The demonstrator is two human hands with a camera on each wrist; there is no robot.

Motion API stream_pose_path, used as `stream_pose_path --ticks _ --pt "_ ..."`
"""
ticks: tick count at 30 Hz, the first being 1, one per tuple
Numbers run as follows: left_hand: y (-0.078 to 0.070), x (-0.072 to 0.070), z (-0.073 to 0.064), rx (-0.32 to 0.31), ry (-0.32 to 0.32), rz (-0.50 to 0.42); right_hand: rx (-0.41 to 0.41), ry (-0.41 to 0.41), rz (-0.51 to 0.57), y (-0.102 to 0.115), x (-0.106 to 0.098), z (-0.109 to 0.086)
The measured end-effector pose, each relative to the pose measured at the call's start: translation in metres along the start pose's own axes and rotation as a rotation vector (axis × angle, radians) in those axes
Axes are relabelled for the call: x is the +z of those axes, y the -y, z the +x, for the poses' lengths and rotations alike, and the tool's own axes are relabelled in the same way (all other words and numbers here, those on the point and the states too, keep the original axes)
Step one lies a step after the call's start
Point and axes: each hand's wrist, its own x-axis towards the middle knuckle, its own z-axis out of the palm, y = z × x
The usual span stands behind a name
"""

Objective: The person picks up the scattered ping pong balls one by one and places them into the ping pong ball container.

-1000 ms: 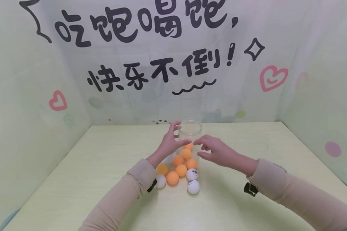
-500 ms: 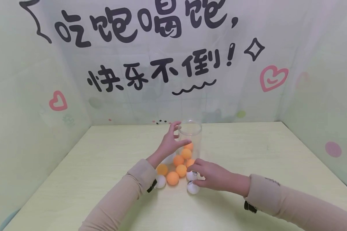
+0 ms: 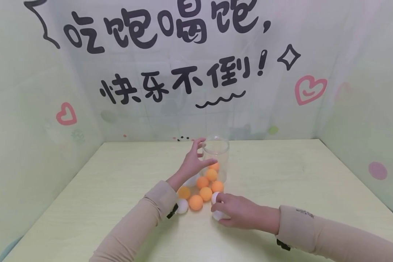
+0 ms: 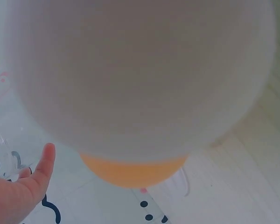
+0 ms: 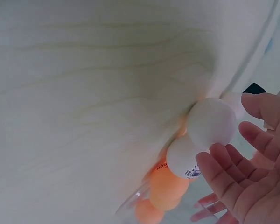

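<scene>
In the head view, a clear jar (image 3: 222, 163) stands upright, and my left hand (image 3: 191, 162) holds its left side with fingers and thumb curved round it. My right hand (image 3: 240, 211) is at the nearest white ping-pong ball (image 3: 217, 215). In the right wrist view its fingers reach around the white ball (image 5: 211, 122), with the thumb apart from it; whether fingertips touch is unclear. Another white ball (image 3: 215, 197) lies just behind. Several orange ping-pong balls (image 3: 205, 194) run back to the jar; I cannot tell whether the farthest are inside it.
A white ball (image 3: 182, 206) and a darker orange ball (image 3: 184, 192) lie beside my left wrist. A pale shape (image 3: 192, 179) shows partly behind that wrist. The pale wooden table (image 3: 118, 189) ends at a printed cloth backdrop (image 3: 150, 120), with cloth sides left and right.
My right hand has moved from beside the jar toward the front, down to the nearest white balls, which it now partly covers. My left hand and the jar have stayed put.
</scene>
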Motion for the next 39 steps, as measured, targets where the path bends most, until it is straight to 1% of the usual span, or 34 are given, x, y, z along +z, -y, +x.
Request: stream_pose_path --ticks 7,10,19,25,30,39 --pt "0.0003 0.0009 0.0002 -0.011 0.003 0.005 0.026 0.066 0.019 0.0013 0.0005 -0.0018" --pt "0.0004 0.001 0.0001 -0.009 0.003 0.003 0.033 0.08 0.026 0.001 0.002 -0.0027" --pt "0.0013 0.001 -0.0001 -0.007 0.005 -0.001 0.026 0.071 0.025 0.0007 0.007 -0.0046" --pt "0.001 0.001 -0.0005 -0.009 0.004 -0.001 0.04 0.085 0.037 0.0007 0.0075 -0.0041" --pt "0.0004 0.0009 -0.0009 -0.006 0.002 0.003 0.041 0.093 0.039 0.0 0.0062 -0.0043" --pt "-0.001 0.0011 -0.002 -0.017 -0.002 0.008 0.033 0.067 0.061 -0.002 0.0002 -0.0056"
